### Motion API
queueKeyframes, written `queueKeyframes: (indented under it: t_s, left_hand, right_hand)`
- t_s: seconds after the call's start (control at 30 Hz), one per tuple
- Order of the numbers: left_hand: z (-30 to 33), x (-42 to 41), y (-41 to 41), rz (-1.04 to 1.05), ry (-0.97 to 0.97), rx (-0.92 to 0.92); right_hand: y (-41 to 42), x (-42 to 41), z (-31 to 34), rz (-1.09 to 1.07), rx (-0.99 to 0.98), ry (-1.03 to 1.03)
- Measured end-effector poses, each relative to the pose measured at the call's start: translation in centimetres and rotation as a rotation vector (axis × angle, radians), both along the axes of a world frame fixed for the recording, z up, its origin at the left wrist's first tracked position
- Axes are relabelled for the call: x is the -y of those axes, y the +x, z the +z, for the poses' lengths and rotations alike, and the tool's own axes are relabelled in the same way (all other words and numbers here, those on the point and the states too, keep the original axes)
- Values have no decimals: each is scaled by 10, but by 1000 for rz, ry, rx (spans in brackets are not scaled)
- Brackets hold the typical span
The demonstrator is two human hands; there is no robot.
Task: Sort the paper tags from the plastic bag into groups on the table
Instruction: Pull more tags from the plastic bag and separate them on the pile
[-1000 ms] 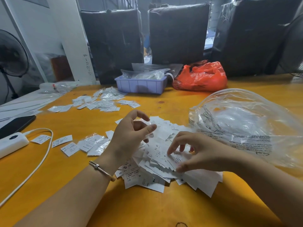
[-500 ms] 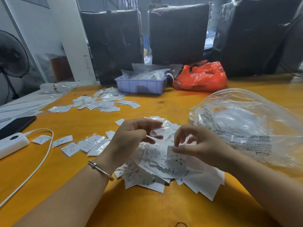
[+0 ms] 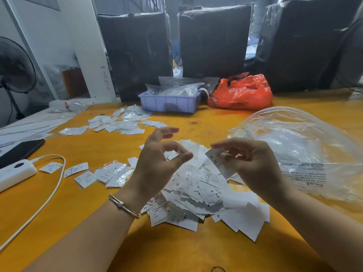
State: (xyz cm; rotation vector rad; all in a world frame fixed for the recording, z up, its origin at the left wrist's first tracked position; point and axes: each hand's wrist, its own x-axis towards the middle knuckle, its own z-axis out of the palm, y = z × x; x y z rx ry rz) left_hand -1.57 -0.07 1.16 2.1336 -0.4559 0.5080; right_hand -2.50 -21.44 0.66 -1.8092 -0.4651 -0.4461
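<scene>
Our fingers (image 3: 176, 148) on the left hand (image 3: 157, 161) curl loosely in the air above the heap, thumb and forefinger bent toward each other with a gap between them and nothing held, as far as we can see. Far left on the orange worktop (image 3: 98, 193) lie a dark phone (image 3: 19, 150) and a white power bank (image 3: 13, 171) with its white cable (image 3: 53, 185) looping toward us. Just right of the cable sit a few single tags and a small group of tags (image 3: 110, 173), some in clear sleeves. Farther back a wider scatter of tags (image 3: 117, 124) spreads in front of a lilac plastic tray (image 3: 169, 103) holding clear packets. A thin bracelet (image 3: 122, 205) circles our left wrist. In the middle, under both hands, lies the main pile of paper tags (image 3: 200, 193), white slips printed with size letters such as S and XS. Our right hand (image 3: 253, 161) hovers over the pile and pinches one tag (image 3: 218, 163) marked S between thumb and fingertips, lifted clear of the heap. Behind it a crumpled red bag (image 3: 241, 93) rests beside the tray. At the right, the large clear plastic bag (image 3: 298, 150) lies open on the worktop, near the pile.
</scene>
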Motion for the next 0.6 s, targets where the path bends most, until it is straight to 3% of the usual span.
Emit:
queueKeyframes:
  t_s: [0.17,0.33,0.6]
  left_hand:
    - [0,4,-4,42,220,276]
    - [1,14,-7,-14,345,445]
    - [-3,18,-7,-161,431,460]
  right_hand:
    - [-5,-7,7,47,-56,-171]
    - [-10,-12,10,157,-261,-32]
    - [-8,-7,12,214,-405,28]
